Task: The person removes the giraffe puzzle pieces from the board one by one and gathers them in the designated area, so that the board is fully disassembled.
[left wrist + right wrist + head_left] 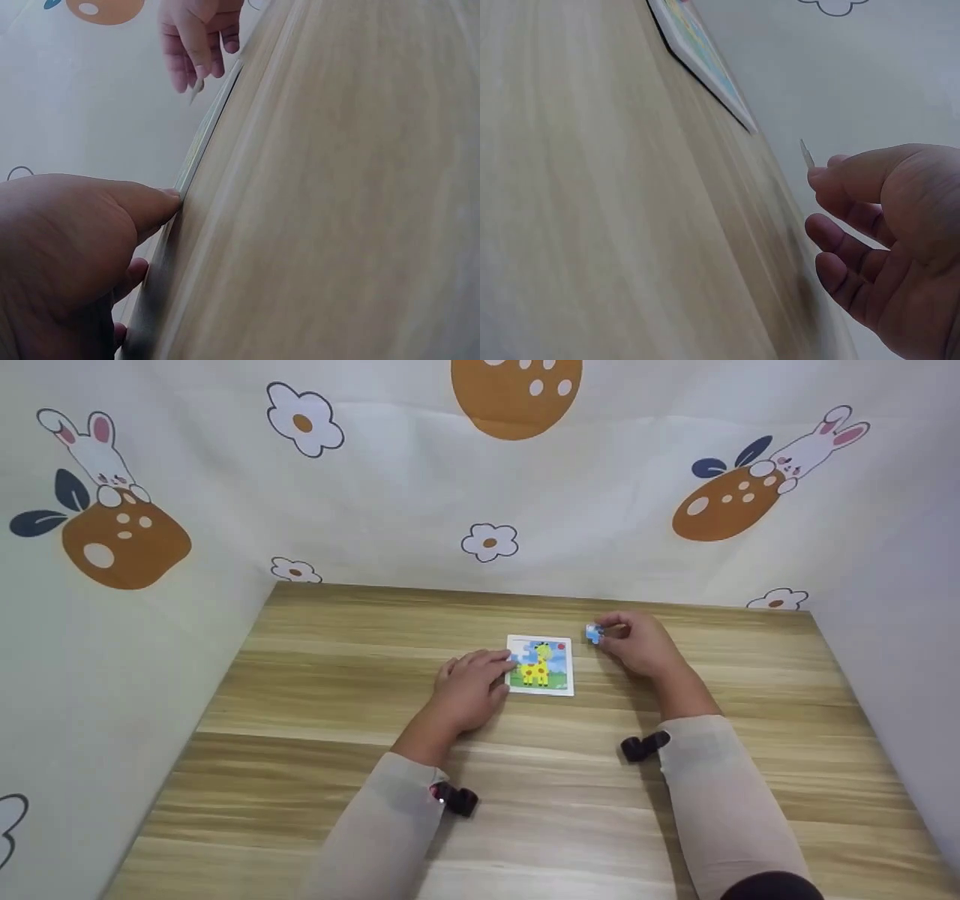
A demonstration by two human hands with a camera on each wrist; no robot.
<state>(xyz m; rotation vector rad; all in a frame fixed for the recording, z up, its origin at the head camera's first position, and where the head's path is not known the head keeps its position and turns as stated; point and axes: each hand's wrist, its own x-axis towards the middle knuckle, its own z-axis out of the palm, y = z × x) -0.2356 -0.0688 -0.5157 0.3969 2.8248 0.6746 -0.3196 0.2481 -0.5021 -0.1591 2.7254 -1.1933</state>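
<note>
A square giraffe jigsaw puzzle lies flat in a white frame, with a pale gap at its upper left. My left hand rests at its left side, fingertips on the frame's edge and thumb at the lower left corner. In the left wrist view the thumb meets the frame's side. Just right of the puzzle, my right hand pinches a small blue puzzle piece between thumb and fingers. From the right wrist the piece shows edge-on, held above the tabletop.
The wood-grain table ends at the back against a cream curtain printed with rabbits, oranges and flowers. More cloth hangs at both sides. Small black cameras sit on both wrists.
</note>
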